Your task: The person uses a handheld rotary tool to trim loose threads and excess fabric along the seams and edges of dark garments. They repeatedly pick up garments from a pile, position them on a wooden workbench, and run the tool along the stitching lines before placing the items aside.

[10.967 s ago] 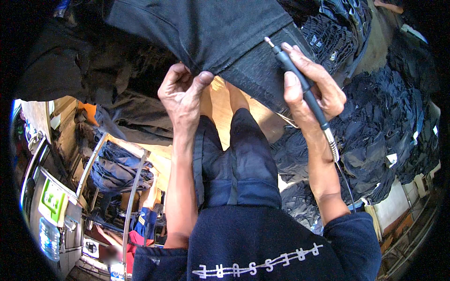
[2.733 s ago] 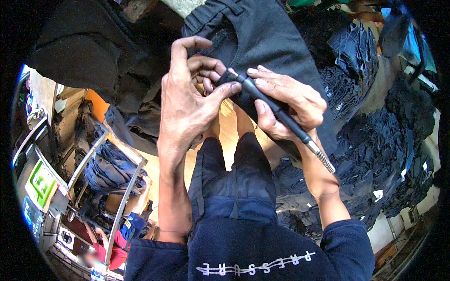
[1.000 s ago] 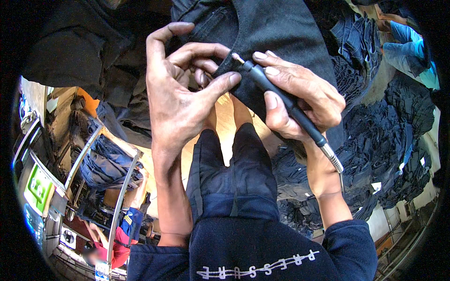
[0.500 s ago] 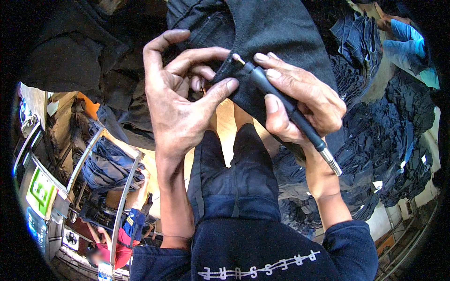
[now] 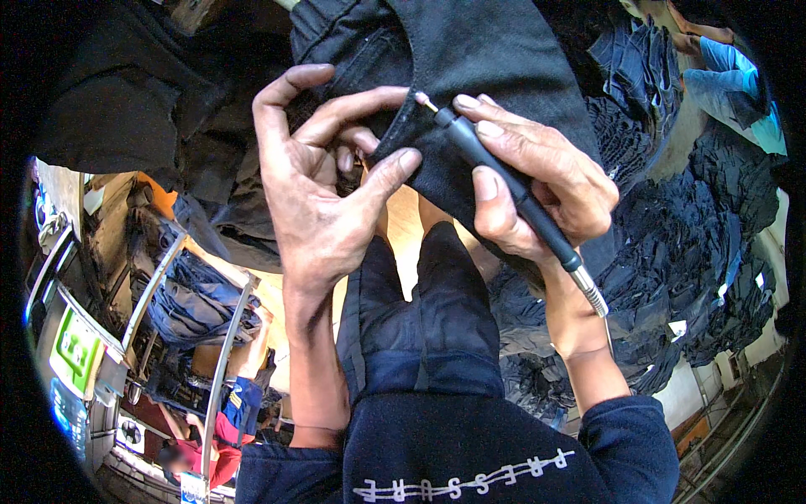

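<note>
A pair of black jeans (image 5: 512,59) hangs in front of me, with a stitched seam edge running down between my hands. At that edge my left hand (image 5: 323,185) holds the cloth, its index fingertip at the upper part and its thumb lower down, the other fingers curled or raised. My right hand (image 5: 546,181) grips a black pen-shaped rotary grinder (image 5: 495,164) between thumb and fingers. Its small pinkish tip is at the seam edge, close beside my left index fingertip; whether it touches cannot be made out. A metal spring sleeve ends the tool near my right wrist.
Large heaps of dark garments (image 5: 705,260) lie at the right, with folded jeans (image 5: 634,84) above them. Dark cloth (image 5: 117,101) spreads at the upper left. Metal rails (image 5: 222,361) and a blue garment pile (image 5: 197,294) stand left. A person in red (image 5: 222,454) is at the lower left.
My left hand and the jeans have shifted slightly left, and the left thumb sits a little lower. The grinder in my right hand stays almost in place.
</note>
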The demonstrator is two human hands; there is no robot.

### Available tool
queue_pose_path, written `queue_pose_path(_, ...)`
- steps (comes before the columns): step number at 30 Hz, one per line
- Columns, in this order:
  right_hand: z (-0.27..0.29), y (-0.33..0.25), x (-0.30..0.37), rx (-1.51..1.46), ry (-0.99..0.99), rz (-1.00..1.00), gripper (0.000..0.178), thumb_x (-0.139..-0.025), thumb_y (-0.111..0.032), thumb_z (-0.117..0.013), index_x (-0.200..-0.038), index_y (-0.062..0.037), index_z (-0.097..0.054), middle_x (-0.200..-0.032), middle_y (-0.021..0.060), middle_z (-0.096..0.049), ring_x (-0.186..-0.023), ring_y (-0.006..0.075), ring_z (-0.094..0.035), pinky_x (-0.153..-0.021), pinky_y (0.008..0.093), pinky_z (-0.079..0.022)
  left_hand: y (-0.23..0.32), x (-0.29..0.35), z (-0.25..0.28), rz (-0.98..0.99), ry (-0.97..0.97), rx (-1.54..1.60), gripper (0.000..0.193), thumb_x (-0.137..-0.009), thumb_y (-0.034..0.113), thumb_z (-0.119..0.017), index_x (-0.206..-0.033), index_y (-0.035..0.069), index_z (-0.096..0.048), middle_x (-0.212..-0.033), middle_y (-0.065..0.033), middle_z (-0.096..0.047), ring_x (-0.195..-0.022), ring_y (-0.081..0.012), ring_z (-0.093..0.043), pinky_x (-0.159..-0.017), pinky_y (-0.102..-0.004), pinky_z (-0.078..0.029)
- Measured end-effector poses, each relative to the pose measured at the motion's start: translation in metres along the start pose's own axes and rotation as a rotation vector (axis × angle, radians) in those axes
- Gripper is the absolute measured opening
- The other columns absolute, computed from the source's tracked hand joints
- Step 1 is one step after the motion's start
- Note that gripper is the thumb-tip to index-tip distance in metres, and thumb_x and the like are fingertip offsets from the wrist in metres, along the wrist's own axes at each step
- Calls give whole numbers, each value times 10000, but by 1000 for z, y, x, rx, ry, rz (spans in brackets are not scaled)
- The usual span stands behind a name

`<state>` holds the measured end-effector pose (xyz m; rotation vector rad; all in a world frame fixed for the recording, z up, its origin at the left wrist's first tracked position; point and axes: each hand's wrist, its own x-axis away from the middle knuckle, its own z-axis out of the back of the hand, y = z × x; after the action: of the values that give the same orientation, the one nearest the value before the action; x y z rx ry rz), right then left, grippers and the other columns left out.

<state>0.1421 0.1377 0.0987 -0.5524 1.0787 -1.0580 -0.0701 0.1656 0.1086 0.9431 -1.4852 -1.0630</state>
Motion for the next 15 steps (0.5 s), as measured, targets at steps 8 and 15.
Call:
queue_pose_path(8,-4,-1,2,-3,33,-34,243,-930,-34,-751,-1139,86,-716,-1083,314,-790,-1072,408,-801,-988,497,-646,-3,1,0,-6,-7,34,849,-825,-84,-880,-1463,59,-338,-1295,-184,-763,-868,-54,-575,-799,-182,-491)
queue_pose_path(15,-2,-3,0,4,39,-72,238,-940,-38,-760,-1138,87,-719,-1101,310,-790,-1086,396,-799,-994,476,-642,-5,2,-3,-3,-11,43,838,-836,-98,-851,-1462,67,-319,-1331,-175,-755,-877,-75,-543,-886,-212,-478)
